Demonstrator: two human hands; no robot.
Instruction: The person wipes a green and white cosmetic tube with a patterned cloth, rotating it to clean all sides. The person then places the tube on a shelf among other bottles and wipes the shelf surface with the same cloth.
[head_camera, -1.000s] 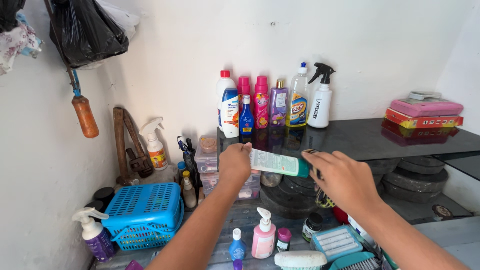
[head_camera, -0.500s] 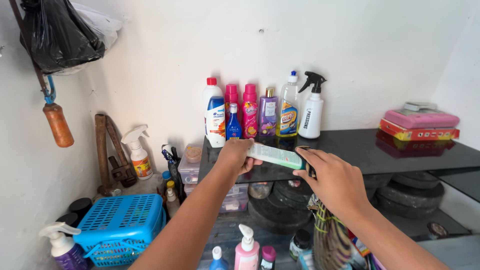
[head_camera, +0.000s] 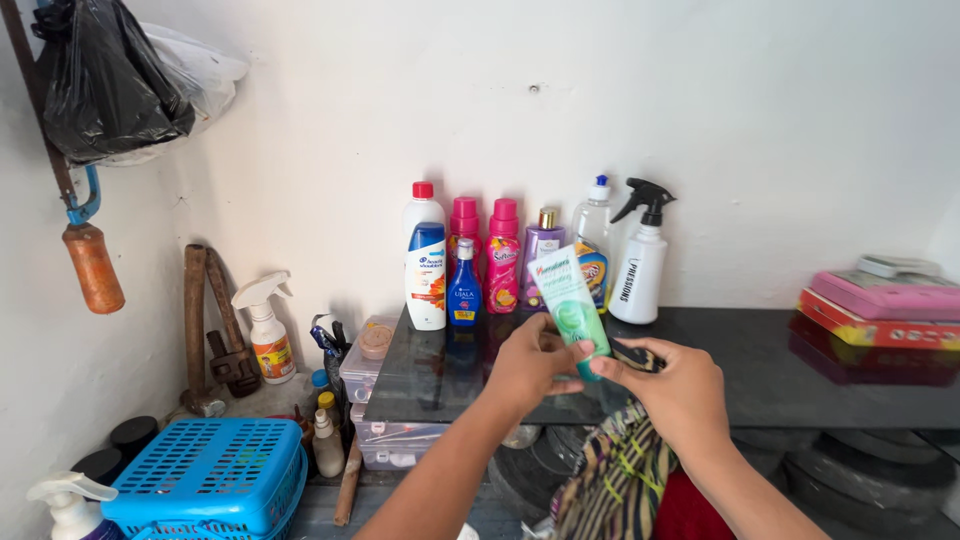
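From the head view, your left hand and right hand meet above the dark glossy stone shelf. Both grasp the pale green squeezable plastic tube, which stands tilted, its flat crimped end up and its darker green cap down between your fingertips. Your right hand also clenches a striped multicoloured cloth that hangs limp below it. Behind the tube, against the white wall, stands a row of smooth plastic bottles and a white trigger spray bottle. A blue perforated plastic basket sits lower left.
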